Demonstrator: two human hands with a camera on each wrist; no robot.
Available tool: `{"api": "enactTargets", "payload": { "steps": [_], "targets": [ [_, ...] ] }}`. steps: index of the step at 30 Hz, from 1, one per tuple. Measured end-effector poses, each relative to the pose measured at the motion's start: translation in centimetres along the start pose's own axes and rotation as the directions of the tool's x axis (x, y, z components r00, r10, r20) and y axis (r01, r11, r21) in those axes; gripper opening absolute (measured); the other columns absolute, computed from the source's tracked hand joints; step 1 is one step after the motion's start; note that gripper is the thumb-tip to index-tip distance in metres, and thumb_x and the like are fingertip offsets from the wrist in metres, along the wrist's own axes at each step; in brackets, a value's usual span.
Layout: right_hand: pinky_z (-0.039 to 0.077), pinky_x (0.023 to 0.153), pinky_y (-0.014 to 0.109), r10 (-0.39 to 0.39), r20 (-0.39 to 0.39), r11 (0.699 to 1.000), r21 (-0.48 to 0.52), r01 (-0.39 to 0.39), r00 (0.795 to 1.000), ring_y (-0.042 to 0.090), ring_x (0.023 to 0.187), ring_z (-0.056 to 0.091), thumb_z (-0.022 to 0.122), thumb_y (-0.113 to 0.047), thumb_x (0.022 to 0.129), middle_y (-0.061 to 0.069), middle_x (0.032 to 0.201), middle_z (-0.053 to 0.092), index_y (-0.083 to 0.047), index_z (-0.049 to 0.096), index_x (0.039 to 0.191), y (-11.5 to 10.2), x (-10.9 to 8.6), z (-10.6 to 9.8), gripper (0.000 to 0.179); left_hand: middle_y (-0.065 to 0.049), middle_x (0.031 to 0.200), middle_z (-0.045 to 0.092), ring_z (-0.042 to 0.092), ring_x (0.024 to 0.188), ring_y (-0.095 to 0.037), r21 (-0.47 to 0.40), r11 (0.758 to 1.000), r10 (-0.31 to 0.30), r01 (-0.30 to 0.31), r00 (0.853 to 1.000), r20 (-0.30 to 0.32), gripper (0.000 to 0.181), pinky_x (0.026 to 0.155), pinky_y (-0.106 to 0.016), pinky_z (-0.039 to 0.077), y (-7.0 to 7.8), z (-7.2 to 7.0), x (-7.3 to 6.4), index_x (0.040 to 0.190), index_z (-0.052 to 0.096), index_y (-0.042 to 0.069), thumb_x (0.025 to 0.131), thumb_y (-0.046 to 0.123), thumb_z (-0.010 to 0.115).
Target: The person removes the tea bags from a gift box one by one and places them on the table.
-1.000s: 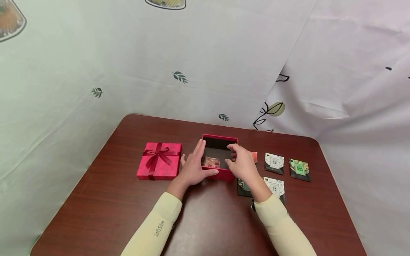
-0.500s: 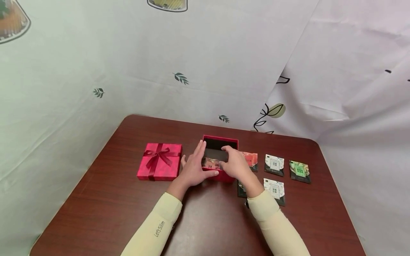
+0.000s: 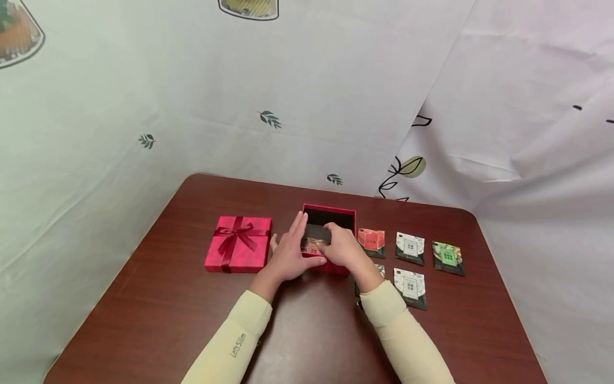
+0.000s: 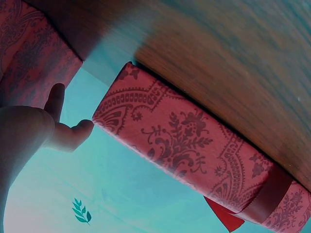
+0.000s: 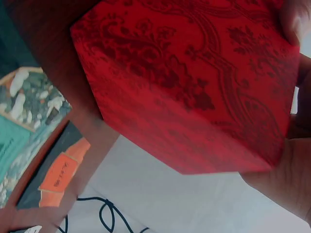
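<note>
A red patterned gift box (image 3: 336, 266) stands without its lid at the table's middle, dark inside. A printed sachet (image 3: 314, 246) lies in its front left part. My left hand (image 3: 286, 255) rests along the box's left side, fingers straight and thumb across the front. In the left wrist view its fingers lie beside the box wall (image 4: 36, 63). My right hand (image 3: 344, 246) reaches over the front right edge, curved fingers inside the box, thumb close to the sachet. The right wrist view shows the box's outside (image 5: 180, 73); the fingertips are hidden behind it.
The red lid (image 3: 240, 242) with its dark ribbon bow lies left of the box. To the right lie an orange sachet (image 3: 371, 241), a green one (image 3: 448, 257) and two white ones, the nearer (image 3: 410, 287) by my right sleeve. Another sachet is partly hidden under my right arm.
My right hand has moved left inside the box, from its right side towards the sachet, uncovering the orange sachet on the table. My left hand has stayed in place.
</note>
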State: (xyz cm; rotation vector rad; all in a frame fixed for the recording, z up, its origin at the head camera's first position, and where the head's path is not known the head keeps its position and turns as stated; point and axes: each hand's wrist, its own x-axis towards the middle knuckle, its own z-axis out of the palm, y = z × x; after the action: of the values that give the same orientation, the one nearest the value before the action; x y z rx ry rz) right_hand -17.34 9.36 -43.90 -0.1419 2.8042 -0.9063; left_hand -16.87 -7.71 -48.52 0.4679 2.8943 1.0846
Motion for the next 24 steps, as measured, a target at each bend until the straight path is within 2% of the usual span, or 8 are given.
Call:
{"api": "enactTargets", "payload": {
  "steps": [6,15,24],
  "targets": [
    [0.049,0.093,0.052,0.026,0.061,0.999,0.020,-0.027,0.998,0.032,0.108,0.059,0.076,-0.019,0.089,0.020,0.134,0.058,-0.001,0.052,0.141,0.0,0.7,0.5,0.061,0.008,0.167,0.004,0.040,0.137,-0.037,0.001,1.000,0.005,-0.005,1.000,0.007,0.119,0.106,-0.074,0.005,0.1,0.0,-0.1,0.162,0.012,0.024,0.073,0.055,0.084],
    [0.048,0.094,0.056,0.061,0.105,0.998,0.019,-0.063,0.993,0.033,0.105,0.057,0.077,-0.018,0.086,0.020,0.131,0.059,-0.001,0.053,0.141,-0.2,1.8,0.6,0.062,0.009,0.167,0.004,0.042,0.136,-0.036,-0.019,1.000,0.016,-0.016,1.000,-0.008,0.118,0.106,-0.073,0.003,-0.1,-0.1,0.0,0.162,0.013,0.022,0.073,0.054,0.084],
    [0.048,0.094,0.054,0.092,0.156,0.996,-0.010,-0.091,0.983,0.033,0.107,0.060,0.076,-0.014,0.085,0.019,0.127,0.062,0.000,0.057,0.136,-0.1,3.1,0.8,0.056,0.007,0.167,0.005,0.043,0.135,-0.039,-0.016,1.000,0.018,-0.018,1.000,-0.007,0.117,0.106,-0.074,0.004,-0.2,0.0,0.0,0.162,0.013,0.023,0.074,0.056,0.083]
  ]
}}
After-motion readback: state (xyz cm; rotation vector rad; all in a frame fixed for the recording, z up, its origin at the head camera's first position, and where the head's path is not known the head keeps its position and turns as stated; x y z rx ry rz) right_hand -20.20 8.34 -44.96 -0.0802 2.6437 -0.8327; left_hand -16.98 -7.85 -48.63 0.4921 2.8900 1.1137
